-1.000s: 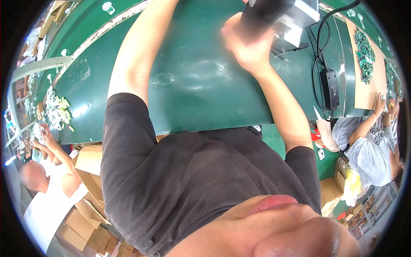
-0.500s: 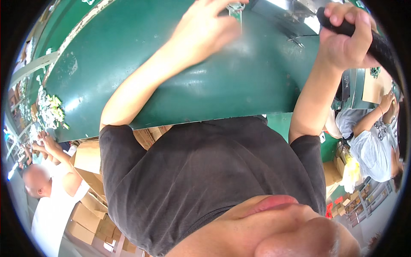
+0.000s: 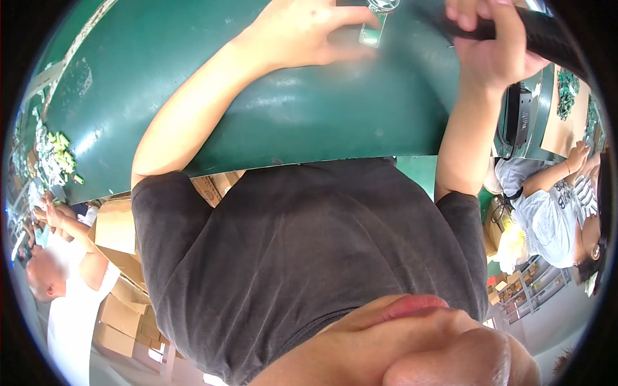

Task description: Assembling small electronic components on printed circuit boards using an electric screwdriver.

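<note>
My left hand (image 3: 302,32) lies on the green table (image 3: 270,122) near the top edge, its fingers pinching a small green board piece (image 3: 372,31) with a round metal part on top. My right hand (image 3: 496,48) is closed around the black handle of a tool (image 3: 547,38), which runs off toward the upper right. The tool's tip is out of sight. The two hands are about a hand's width apart, and the board piece sits between them.
A heap of small green parts (image 3: 55,154) lies on the table's left end. Cardboard boxes (image 3: 116,225) stand below the table. One person (image 3: 64,289) works at the left, another (image 3: 553,206) at the right by a black box (image 3: 518,116).
My left hand came back from the far top with the small board piece. My right hand swung the black tool from the middle to the right and has since moved slightly left.
</note>
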{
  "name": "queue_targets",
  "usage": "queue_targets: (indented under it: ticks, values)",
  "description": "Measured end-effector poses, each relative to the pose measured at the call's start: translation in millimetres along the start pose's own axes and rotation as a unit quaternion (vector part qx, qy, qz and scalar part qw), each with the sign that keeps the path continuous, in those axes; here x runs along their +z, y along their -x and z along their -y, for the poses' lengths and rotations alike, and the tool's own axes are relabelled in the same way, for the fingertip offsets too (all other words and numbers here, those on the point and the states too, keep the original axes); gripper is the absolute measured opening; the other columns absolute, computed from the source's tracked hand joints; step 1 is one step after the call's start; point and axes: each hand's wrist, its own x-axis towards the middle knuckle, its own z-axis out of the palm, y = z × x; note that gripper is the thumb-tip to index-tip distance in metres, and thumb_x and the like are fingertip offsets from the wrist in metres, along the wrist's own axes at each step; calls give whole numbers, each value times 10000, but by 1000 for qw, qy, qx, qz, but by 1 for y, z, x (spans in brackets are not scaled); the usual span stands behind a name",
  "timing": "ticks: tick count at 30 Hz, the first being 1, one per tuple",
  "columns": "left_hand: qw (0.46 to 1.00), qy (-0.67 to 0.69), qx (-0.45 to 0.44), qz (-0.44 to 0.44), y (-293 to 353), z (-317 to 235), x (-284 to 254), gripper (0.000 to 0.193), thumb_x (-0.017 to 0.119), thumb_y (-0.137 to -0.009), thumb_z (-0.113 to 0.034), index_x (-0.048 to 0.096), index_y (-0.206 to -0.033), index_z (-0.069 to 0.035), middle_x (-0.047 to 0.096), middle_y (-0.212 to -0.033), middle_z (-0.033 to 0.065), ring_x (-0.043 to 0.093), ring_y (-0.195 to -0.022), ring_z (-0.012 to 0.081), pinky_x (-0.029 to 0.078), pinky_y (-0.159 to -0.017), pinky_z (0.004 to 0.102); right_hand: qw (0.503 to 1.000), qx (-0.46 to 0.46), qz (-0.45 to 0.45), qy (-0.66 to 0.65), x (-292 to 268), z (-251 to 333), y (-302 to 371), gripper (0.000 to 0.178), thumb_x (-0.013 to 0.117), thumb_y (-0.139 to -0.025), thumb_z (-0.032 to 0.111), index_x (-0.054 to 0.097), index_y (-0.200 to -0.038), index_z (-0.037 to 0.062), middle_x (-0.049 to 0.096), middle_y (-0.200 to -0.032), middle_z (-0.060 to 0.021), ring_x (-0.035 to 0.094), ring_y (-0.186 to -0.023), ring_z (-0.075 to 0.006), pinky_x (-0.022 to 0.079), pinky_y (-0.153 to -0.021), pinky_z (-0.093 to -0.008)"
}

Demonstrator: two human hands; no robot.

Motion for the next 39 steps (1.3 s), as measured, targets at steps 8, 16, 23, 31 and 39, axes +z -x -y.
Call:
queue_targets:
  ticks: [8, 16, 23, 31, 39]
  values:
    - [999, 5, -45, 30, 2, -3, 3, 291, 835, -720, -205, 728, -951, -64, 556, -1430, 204, 597, -1220, 393, 508, -999, 459, 998, -63, -12, -1, 20, -24, 23, 727, 581, -953, -44, 180, -1552, 49, 532, -727, -52, 495, -474, -144, 470, -489, -284]
    - [998, -18, -37, 37, 2, -5, -1, 294, 828, -735, -210, 750, -987, -79, 563, -1409, 209, 606, -1188, 379, 499, -984, 450, 997, -37, -49, 50, 27, -29, 27, 721, 581, -951, -51, 170, -1535, 38, 547, -723, -60, 506, -482, -141, 456, -489, -272]
    - [997, -14, -62, 50, 4, -6, 0, 293, 832, -752, -236, 750, -987, -82, 566, -1394, 203, 597, -1197, 375, 488, -993, 453, 997, -55, 0, 49, 17, -46, 31, 684, 603, -942, -63, 218, -1499, 34, 556, -716, -77, 509, -492, -136, 434, -482, -252]
    - [997, -29, -53, 45, 5, -6, 0, 296, 837, -763, -261, 747, -980, -81, 560, -1393, 199, 593, -1186, 375, 481, -994, 464, 999, 0, -34, 30, 26, -49, 41, 707, 654, -909, -67, 254, -1479, 55, 576, -750, -71, 532, -536, -122, 445, -516, -245]
    - [986, -52, -137, 82, -9, -20, -5, 293, 854, -765, -302, 719, -963, -133, 582, -1380, 83, 566, -1267, 305, 510, -1031, 426, 993, -42, -89, 67, 24, -37, 31, 678, 621, -917, -101, 262, -1479, 27, 599, -788, -71, 553, -564, -122, 468, -568, -252]
